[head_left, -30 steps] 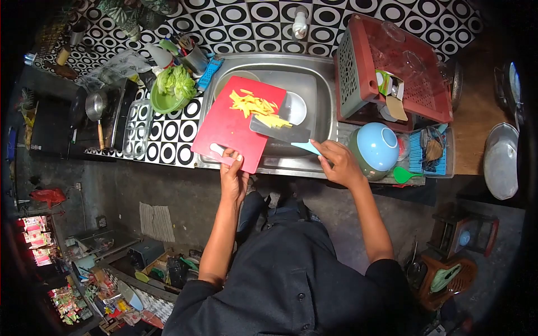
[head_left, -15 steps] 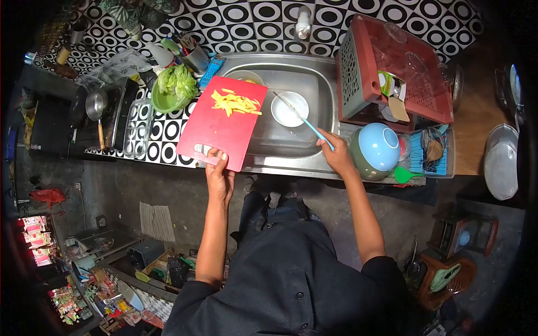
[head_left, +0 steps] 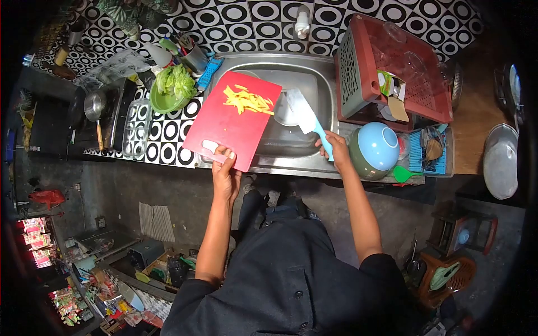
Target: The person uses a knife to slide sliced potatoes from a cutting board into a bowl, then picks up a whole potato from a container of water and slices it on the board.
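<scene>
Red board in the left grip, blue-handled knife in the right, yellow strips between

The left grip (head_left: 225, 162) was closed on the near edge of the red cutting board (head_left: 216, 126), beside its handle slot, with the thumb pressed on the upper face. The board reached away from that grip, aslant, over the left part of the metal sink (head_left: 302, 147). On it the yellow strips (head_left: 246, 101) lay in a loose heap toward the far end, well apart from the fingers of the left grip; a few of them reached the board's right edge.

The right grip (head_left: 335, 150) was wrapped around the blue handle of the knife (head_left: 303, 113). The broad blade pointed away from the person and showed its flat side, just to the right of the board and near the strips, with a gap between. Behind the blade a white bowl (head_left: 284, 116) sat in the sink, partly hidden; whether the blade touched it could not be told.

Near the right grip, on its outer side, an upturned light-blue bowl (head_left: 380, 147) stood at the sink's edge. To the left, on the tiled bench (head_left: 169, 133), leafy greens (head_left: 178, 82) filled a green bowl (head_left: 161, 103).
</scene>
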Demonstrator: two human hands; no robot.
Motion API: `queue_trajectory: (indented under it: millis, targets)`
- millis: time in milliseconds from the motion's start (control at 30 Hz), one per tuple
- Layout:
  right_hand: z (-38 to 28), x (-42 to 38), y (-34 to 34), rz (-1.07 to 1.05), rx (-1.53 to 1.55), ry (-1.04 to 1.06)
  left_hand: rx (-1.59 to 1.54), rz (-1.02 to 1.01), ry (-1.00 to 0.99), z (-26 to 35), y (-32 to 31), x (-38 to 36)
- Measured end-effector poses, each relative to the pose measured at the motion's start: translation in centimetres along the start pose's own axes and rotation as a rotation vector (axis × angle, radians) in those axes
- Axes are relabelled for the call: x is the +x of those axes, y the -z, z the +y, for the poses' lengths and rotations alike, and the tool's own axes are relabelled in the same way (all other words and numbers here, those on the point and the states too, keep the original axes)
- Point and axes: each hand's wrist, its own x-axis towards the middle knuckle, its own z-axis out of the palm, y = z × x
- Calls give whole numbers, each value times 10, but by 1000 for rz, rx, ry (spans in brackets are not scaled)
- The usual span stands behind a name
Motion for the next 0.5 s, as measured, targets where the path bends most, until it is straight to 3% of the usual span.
queue_trajectory:
  millis: [500]
  targets:
    - [32,-9,1,-34,172,11,4,12,25,0,-11,-2]
